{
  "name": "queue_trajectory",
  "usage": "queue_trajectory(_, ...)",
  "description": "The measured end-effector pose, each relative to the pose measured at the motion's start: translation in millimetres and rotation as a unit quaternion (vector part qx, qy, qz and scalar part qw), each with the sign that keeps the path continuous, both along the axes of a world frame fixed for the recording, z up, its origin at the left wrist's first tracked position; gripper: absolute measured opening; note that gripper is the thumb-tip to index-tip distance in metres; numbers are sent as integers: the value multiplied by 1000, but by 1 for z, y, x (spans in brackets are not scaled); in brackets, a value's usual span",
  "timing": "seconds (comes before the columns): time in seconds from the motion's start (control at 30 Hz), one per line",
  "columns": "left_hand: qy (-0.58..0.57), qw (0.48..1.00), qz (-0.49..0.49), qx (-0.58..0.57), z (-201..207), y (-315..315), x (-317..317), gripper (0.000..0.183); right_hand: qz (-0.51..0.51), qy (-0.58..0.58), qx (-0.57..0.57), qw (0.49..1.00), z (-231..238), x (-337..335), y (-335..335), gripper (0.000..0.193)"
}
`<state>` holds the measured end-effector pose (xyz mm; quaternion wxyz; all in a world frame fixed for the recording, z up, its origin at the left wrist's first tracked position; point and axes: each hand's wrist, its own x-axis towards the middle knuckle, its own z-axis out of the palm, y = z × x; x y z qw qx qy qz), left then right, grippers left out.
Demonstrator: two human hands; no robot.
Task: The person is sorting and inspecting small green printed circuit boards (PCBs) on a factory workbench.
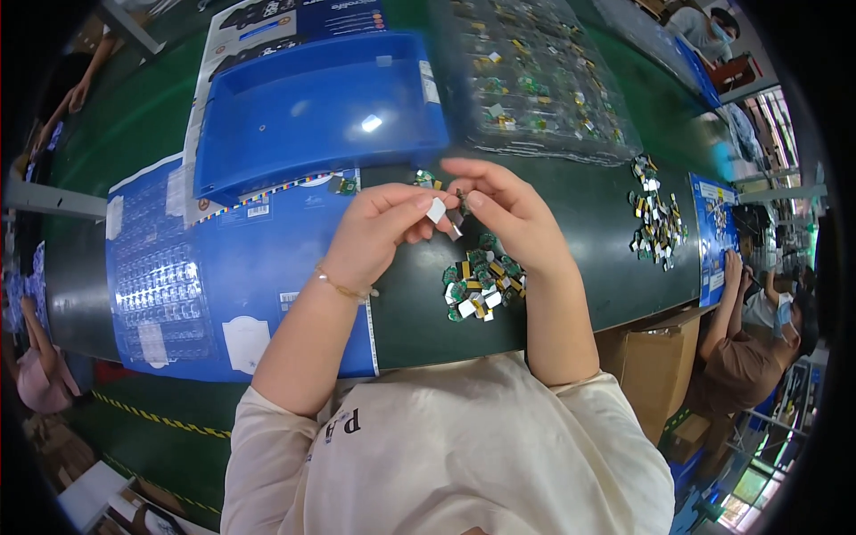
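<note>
Above the dark green tabletop, my two hands meet at the fingertips. My left hand pinches a small white square piece between thumb and fingers. In a pinch of my right hand is a small dark circuit board, close beside that piece. A greyish flap hangs below the fingertips; whether it joins the board or the white piece I cannot tell. Just under the hands lies a loose pile of small circuit boards, green with white and yellow-black parts. Two more boards lie beyond my left hand.
A blue plastic bin stands at the far left on printed cardboard. Clear blister trays lie left; stacked clear trays holding boards stand beyond. Another board pile is right. Cardboard boxes flank the table. Co-workers sit around.
</note>
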<state>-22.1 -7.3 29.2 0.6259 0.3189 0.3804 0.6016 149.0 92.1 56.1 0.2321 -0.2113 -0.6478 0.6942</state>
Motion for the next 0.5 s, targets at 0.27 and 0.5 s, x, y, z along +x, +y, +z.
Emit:
queue_trajectory(0.27, 40, 998, 10, -48, -5, 6, 1, 25, -7, -108, -52, 993, -20, 17, 13, 15)
queue_trajectory(0.5, 99, 993, 46, -47, -8, 7, 5, 17, -26, -111, -49, 992, -28, 18, 17, 8)
